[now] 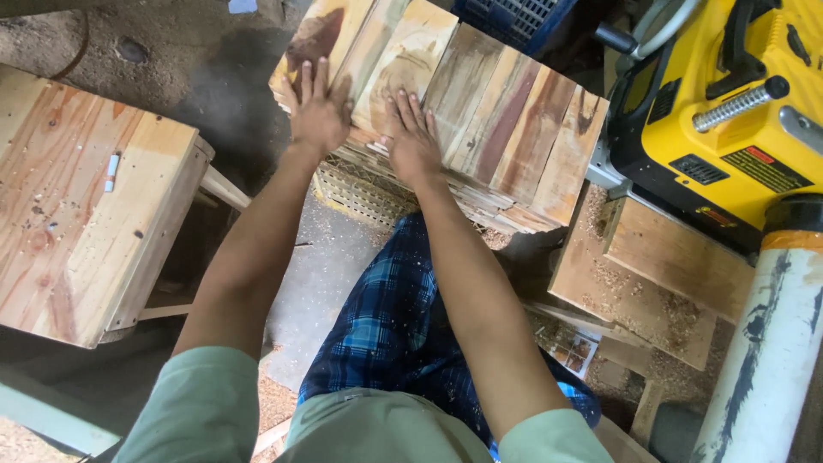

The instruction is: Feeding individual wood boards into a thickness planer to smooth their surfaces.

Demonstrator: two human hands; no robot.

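While hands (319, 110) press flat, boards (480, 111) streaked brown.

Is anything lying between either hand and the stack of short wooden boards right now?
Nothing visible does. The left hand and the right hand both lie flat, fingers spread, directly on the top layer of the stack of short multicoloured wooden boards. No tool or scrap sits under or ahead of them.

Sawdust-strewn concrete floor (330, 257), wooden stool (81, 214) left, perhaps a yellow planer (729, 129) right.

A woodworking shop: yellow planer (729, 111), stacked boards (480, 111), sawdust (626, 291).
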